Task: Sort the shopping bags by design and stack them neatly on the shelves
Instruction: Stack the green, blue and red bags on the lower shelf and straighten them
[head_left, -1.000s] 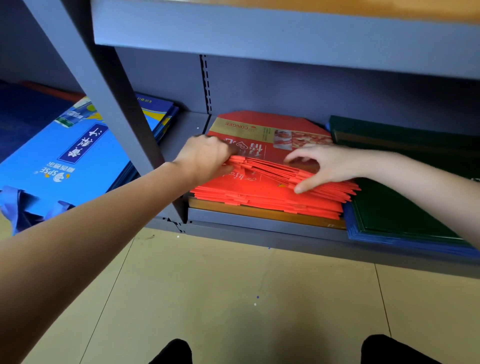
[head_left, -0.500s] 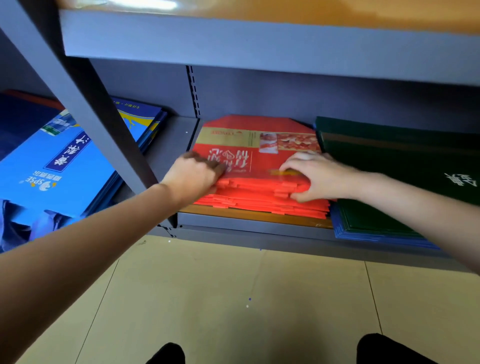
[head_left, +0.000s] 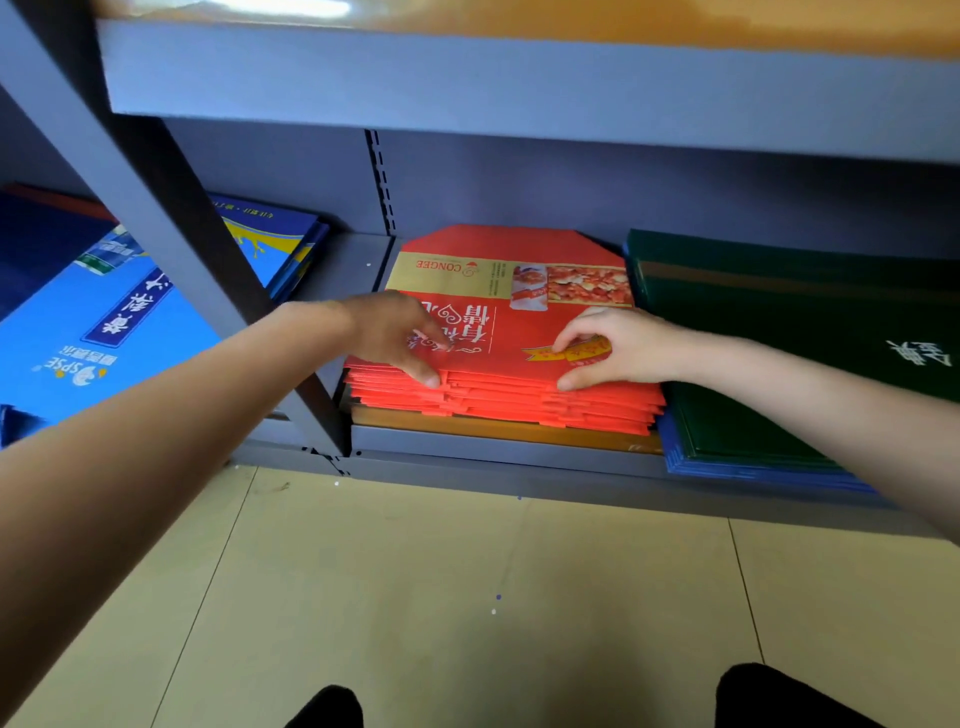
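A stack of flat red shopping bags (head_left: 524, 332) with a gold band and white characters lies in the middle of the bottom shelf (head_left: 498, 451). My left hand (head_left: 389, 332) rests on the stack's left front part, fingers on the top bag and thumb against the front edge. My right hand (head_left: 618, 348) holds the right front part the same way, curled fingertips on top and thumb at the edge. The front edges of the red bags sit slightly staggered. A dark green bag stack (head_left: 779, 332) lies just to the right, blue bags (head_left: 104, 338) to the left.
A grey slanted shelf post (head_left: 171, 234) crosses in front of my left forearm. The upper shelf (head_left: 519, 78) hangs low over the bags. Blue edges (head_left: 753, 470) stick out under the green stack. Beige floor tiles (head_left: 467, 597) and my dark shoes (head_left: 779, 696) lie below.
The fanned, lifted red bags have been laid flat on the stack. Both hands shifted from the bags' sides to the front edge.
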